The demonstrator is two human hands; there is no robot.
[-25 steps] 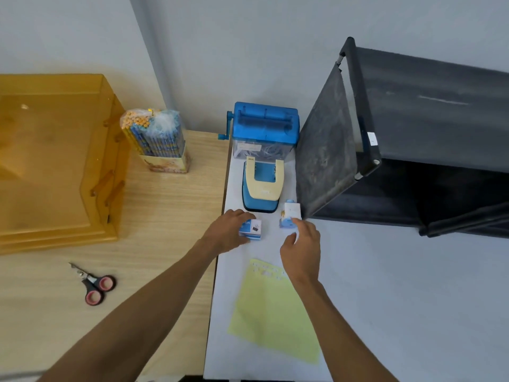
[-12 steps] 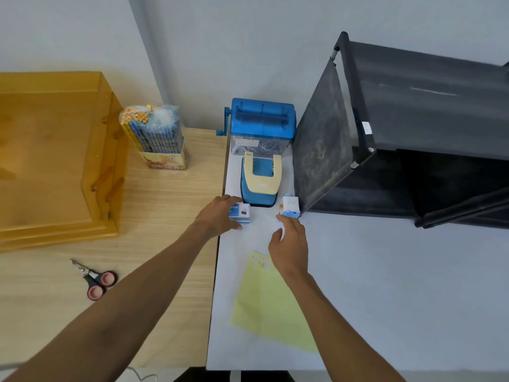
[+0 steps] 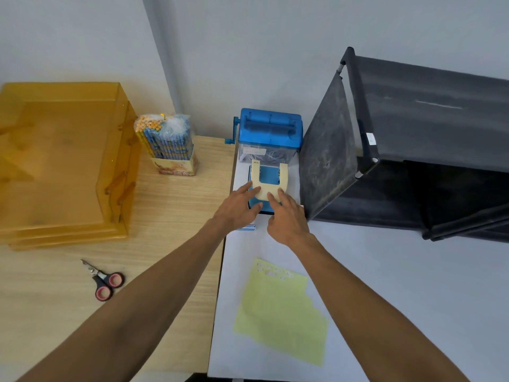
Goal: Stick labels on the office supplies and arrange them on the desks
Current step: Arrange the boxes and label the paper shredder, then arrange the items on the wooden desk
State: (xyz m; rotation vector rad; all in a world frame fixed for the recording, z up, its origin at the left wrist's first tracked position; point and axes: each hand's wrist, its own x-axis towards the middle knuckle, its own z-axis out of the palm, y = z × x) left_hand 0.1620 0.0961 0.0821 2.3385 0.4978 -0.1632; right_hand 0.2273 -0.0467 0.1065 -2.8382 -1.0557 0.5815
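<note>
Left hand (image 3: 239,209): released, holding nothing; fingers straight and spread, tips resting on the near-left edge of the hole punch (image 3: 268,175).
Right hand (image 3: 289,220): released too; fingertips laid on the near-right curve of the punch's lever, nothing gripped.
Hole punch: on the white desk (image 3: 399,299), just in front of the shredder (image 3: 271,130); smooth plastic, blue base under a cream U-shaped lever.
Small box (image 3: 248,227): blue-and-white card, only its near edge showing under the left palm, flat on the white desk near the desk's left edge.
Label sheet (image 3: 281,312): pale yellow paper, flat, stepped along its right side, a faint row of small labels across the top; between the two forearms.
Shredder: blue lid and crank, clear bin with paper strips inside.
Shelf (image 3: 413,150): dull black fabric on black tubes, just right of the punch.
Wooden desk (image 3: 170,216): light grain; amber translucent trays (image 3: 60,161), a packed pencil box (image 3: 168,144), scissors (image 3: 103,282) with pink-lined black handles.
Changed from half a second ago: left hand off the small box then in its grip; right hand off the second small box, now hidden behind it; both moved forward onto the punch.
</note>
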